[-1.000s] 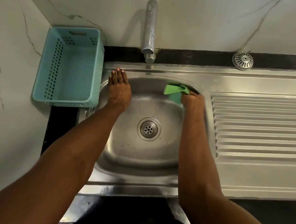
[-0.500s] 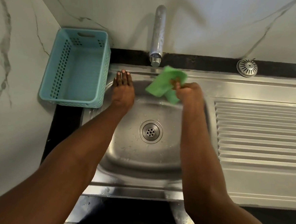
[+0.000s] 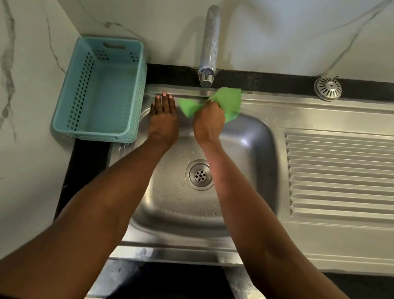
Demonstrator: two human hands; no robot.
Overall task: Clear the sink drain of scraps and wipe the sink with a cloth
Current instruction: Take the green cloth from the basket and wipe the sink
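Observation:
A steel sink fills the middle of the view, with its round drain showing bare holes and water drops around it. My right hand is closed on a green cloth and presses it on the sink's back rim, just below the tap. My left hand lies flat, palm down, fingers together, on the back left rim of the bowl, holding nothing. Part of the cloth is hidden under my right hand.
A light blue perforated basket stands left of the sink against the marble wall. A ribbed steel drainboard runs to the right. A round metal drain strainer lies on the black ledge at the back right.
My right hand has carried the green cloth from the bowl's back right corner leftward along the back rim to below the tap. My left hand has stayed on the rim.

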